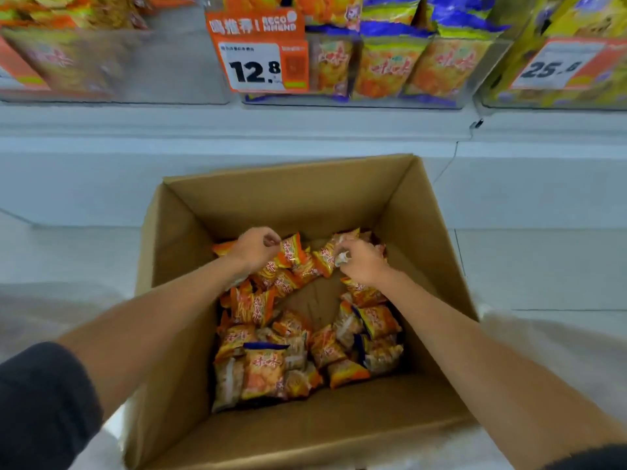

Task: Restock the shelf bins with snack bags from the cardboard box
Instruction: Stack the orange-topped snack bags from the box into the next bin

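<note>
Fingers point(342, 247) curl out of sight: left hand point(256, 247) pinches a snack bag point(291, 253), right hand point(361, 262) clutches second bag point(326, 258).

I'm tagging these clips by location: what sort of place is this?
Most likely a shop's snack aisle: price tags front clear shelf bins of snack bags, above a cardboard box of more.

Price tags point(255, 66) — "12.8", "25.8" point(556, 67).

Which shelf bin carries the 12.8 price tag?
The middle bin, holding blue-topped bags; its orange tag reads 12.8. The right bin shows 25.8, and the left bin has its tag cut off.
</note>
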The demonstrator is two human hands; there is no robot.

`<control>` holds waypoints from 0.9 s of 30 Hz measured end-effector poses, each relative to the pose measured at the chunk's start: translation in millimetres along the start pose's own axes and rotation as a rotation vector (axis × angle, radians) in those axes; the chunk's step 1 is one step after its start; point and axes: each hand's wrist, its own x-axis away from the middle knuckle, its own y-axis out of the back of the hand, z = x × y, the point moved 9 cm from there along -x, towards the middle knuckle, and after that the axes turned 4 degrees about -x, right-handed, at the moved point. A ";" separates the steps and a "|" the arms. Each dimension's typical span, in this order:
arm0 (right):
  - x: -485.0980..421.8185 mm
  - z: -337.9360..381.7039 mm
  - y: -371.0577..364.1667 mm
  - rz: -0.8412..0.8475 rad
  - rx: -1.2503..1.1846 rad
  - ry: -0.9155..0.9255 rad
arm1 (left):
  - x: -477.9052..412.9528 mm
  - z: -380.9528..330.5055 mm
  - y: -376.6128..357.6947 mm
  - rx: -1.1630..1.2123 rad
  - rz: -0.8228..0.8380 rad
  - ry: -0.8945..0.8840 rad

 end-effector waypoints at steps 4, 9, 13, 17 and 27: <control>-18.3 -29.9 -42.2 0.145 -0.095 -0.063 | -19.3 46.6 -31.0 -0.069 0.031 0.038; -25.8 -44.8 -57.3 0.120 -0.166 -0.102 | -55.5 44.2 -58.4 -0.500 0.157 -0.134; -25.2 -51.0 -54.3 0.104 -0.151 -0.096 | -59.1 38.7 -77.9 -0.947 0.239 -0.175; -19.7 -41.8 -45.9 0.067 -0.217 -0.085 | -56.0 48.1 -76.2 -1.102 0.191 -0.250; -4.2 7.3 -36.9 0.137 -0.621 -0.053 | -23.6 0.2 -34.1 0.251 -0.005 -0.093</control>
